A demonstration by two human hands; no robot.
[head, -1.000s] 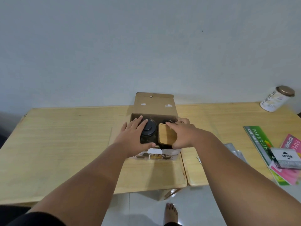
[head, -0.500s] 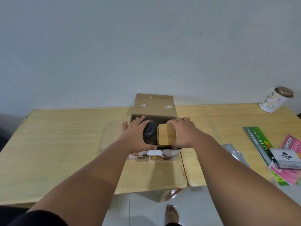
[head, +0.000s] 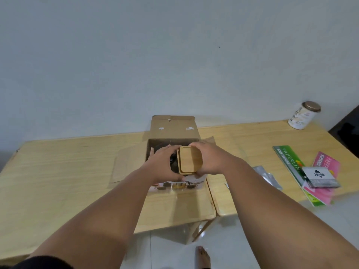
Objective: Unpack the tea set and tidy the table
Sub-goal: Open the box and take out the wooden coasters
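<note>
Both hands are wrapped around one thing over the open cardboard box (head: 171, 131). The left hand (head: 165, 164) curls around the dark glass side, and the right hand (head: 208, 161) curls around the other side, so each hand is closed on the tea container (head: 189, 160). Its flat wooden lid faces up, a bit tilted. The container sits right at the top of the box, between the two hands. The box stands on the wooden table (head: 68, 171) with its back flap up. To the right of the box, well apart, lie a green booklet (head: 287, 162), a pink booklet (head: 328, 166) and a small grey packet (head: 319, 176). Far right of the box, near the wall, stands a white tin (head: 302, 117) with a brown lid.
</note>
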